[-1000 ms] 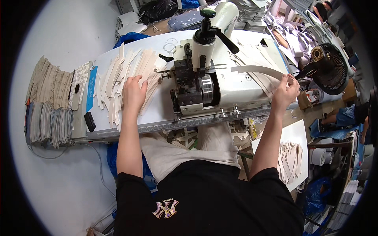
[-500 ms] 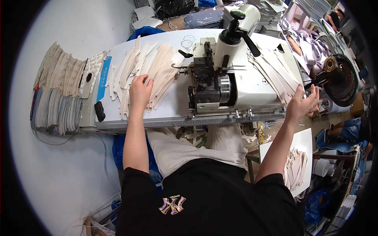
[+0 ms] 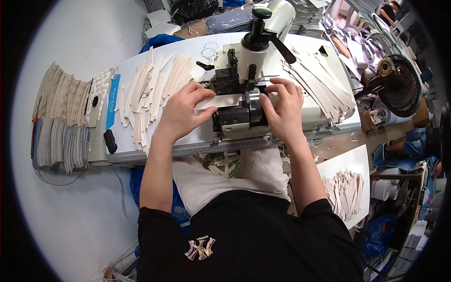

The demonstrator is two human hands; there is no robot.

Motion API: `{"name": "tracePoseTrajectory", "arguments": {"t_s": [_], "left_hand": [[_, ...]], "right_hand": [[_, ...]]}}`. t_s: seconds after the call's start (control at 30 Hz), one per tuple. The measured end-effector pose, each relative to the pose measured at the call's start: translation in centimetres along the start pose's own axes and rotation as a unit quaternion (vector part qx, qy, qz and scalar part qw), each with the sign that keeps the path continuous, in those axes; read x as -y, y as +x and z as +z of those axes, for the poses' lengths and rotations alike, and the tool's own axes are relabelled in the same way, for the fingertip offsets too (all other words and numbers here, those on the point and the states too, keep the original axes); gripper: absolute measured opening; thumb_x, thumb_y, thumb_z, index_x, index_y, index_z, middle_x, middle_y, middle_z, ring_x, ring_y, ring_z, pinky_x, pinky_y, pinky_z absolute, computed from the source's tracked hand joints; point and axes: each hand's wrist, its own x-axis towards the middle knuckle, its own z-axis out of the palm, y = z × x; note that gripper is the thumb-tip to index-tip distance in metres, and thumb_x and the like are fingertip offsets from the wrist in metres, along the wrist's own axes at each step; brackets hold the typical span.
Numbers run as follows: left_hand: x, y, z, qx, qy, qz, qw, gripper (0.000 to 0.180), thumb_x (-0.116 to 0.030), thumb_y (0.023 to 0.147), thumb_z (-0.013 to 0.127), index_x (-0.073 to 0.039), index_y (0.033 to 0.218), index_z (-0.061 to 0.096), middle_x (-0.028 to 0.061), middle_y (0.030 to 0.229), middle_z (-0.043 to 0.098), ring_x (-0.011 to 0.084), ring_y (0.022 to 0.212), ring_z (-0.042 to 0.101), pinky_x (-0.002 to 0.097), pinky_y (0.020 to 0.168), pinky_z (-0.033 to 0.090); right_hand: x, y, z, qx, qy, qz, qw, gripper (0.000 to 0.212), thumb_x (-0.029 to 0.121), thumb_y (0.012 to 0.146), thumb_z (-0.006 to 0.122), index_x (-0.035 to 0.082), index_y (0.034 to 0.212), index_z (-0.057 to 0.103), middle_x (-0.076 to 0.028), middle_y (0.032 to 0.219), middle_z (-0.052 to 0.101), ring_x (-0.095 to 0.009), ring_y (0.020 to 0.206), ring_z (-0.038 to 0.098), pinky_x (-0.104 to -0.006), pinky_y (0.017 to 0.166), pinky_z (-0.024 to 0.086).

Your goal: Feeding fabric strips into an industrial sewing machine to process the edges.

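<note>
A flat cream strip [image 3: 228, 100] lies level in the feed side of a bench machine [image 3: 235, 121] with black metal parts and a silver roller. My left hand [image 3: 181, 113] pinches the strip's left end between thumb and fingers, just left of the machine. On the other side of the roller is my right hand [image 3: 287, 113], its thumb and curved fingers apart, with nothing visible between them. To the left of my left hand, a loose pile of similar strips [image 3: 152, 91] is spread over the white table. More strips [image 3: 317, 84] lie fanned out on the machine's right part.
Stacks of grey and patterned sheets [image 3: 61, 141] stand at the table's left end. A black fan [image 3: 399, 84] is at the right. Below it, a white board [image 3: 359, 160] carries many short strips. A metal ruler edge [image 3: 197, 149] runs along the table front.
My left hand has moved right from the pile and now holds a strip at the machine. My right hand has come left from the table's right end to the roller.
</note>
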Motion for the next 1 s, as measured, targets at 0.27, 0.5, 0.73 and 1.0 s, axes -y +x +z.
{"name": "tracePoseTrajectory", "arguments": {"t_s": [0.27, 0.5, 0.73, 1.0], "left_hand": [[-0.9, 1.9, 3.2, -0.011, 0.019, 0.025, 0.999, 0.027, -0.021, 0.089, 0.086, -0.009, 0.112, 0.080, 0.0051, 0.104, 0.068, 0.0222, 0.083, 0.070, 0.0361, 0.077, 0.059], [-0.7, 1.8, 3.0, 0.000, -0.023, -0.039, 0.999, 0.024, -0.023, 0.092, 0.084, -0.008, 0.110, 0.080, 0.0064, 0.106, 0.070, 0.0236, 0.087, 0.070, 0.0373, 0.080, 0.058], [10.2, -1.9, 2.7, -0.098, 0.145, -0.189, 0.966, 0.026, -0.023, 0.100, 0.074, -0.005, 0.117, 0.079, 0.0137, 0.115, 0.074, 0.0304, 0.103, 0.070, 0.0411, 0.093, 0.056], [15.1, -4.8, 3.9, -0.134, 0.180, -0.271, 0.936, 0.029, -0.024, 0.099, 0.074, -0.007, 0.123, 0.078, 0.0179, 0.120, 0.072, 0.0381, 0.108, 0.071, 0.0468, 0.096, 0.056]], "right_hand": [[-1.8, 1.5, -1.1, 0.012, -0.040, -0.006, 0.999, 0.014, 0.019, 0.099, 0.073, 0.005, 0.100, 0.070, -0.008, 0.125, 0.068, -0.028, 0.117, 0.056, -0.0449, 0.109, 0.040], [-7.1, 1.3, -9.7, -0.070, -0.057, 0.062, 0.994, 0.019, 0.018, 0.106, 0.066, 0.001, 0.098, 0.068, -0.009, 0.123, 0.069, -0.027, 0.118, 0.055, -0.0413, 0.106, 0.042], [-13.4, -0.6, -11.5, -0.202, -0.130, 0.188, 0.952, 0.024, 0.027, 0.106, 0.065, 0.004, 0.107, 0.070, -0.009, 0.130, 0.067, -0.030, 0.124, 0.053, -0.0433, 0.112, 0.037], [-9.5, -0.9, -9.7, -0.279, -0.215, 0.156, 0.923, 0.037, 0.035, 0.105, 0.069, 0.007, 0.128, 0.068, -0.011, 0.152, 0.057, -0.033, 0.140, 0.044, -0.0497, 0.121, 0.027]]}}
